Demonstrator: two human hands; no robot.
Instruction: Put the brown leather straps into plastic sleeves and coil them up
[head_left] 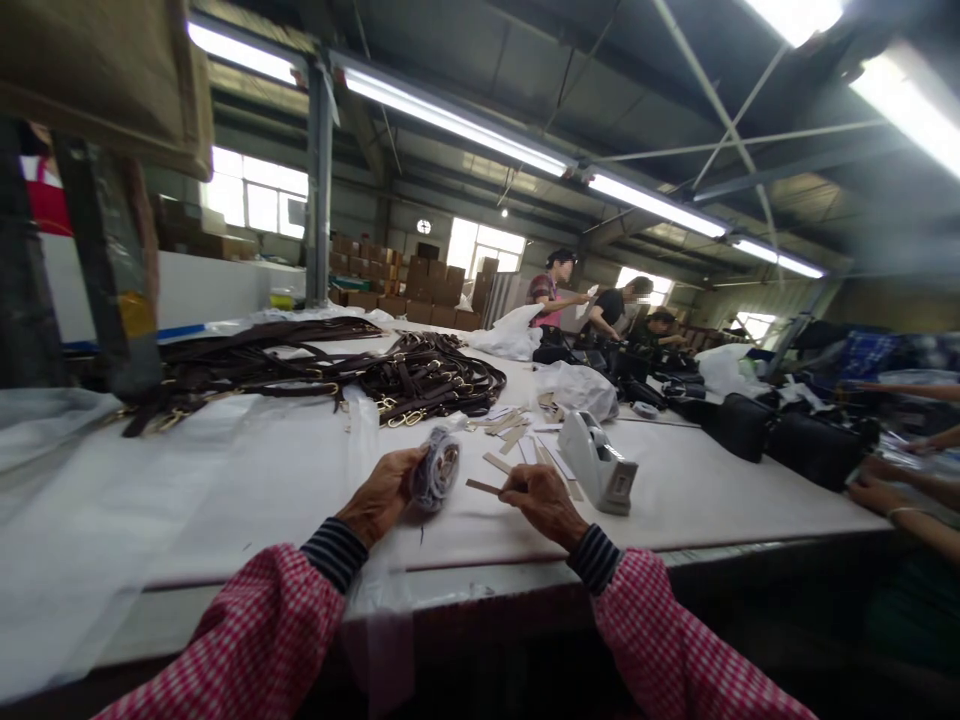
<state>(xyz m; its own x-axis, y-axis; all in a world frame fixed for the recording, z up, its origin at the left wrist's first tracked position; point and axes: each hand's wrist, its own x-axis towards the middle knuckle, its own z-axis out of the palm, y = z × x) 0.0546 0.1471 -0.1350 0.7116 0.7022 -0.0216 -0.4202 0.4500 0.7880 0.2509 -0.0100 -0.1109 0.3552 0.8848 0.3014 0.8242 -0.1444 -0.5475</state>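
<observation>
My left hand (385, 492) is closed on the side of a coiled strap (436, 470), a dark roll that looks wrapped in clear film, with a coppery glint at its middle. It is held upright just above the white table. Between the fingertips of my right hand (545, 497) is a narrow cardboard strip (484, 487), whose free end points left toward the roll. Roll and strip are apart. Just right of that hand stands a white tape dispenser (598, 465). More loose cardboard strips (514, 430) lie scattered behind my right hand.
Dark straps with gold clasps (427, 375) are heaped at the back left. Clear plastic sheeting (180, 480) covers the table's left side. Black bags (810, 440) line the right, near another person's hands (877, 490). Several people work farther back beside plastic bags (577, 385).
</observation>
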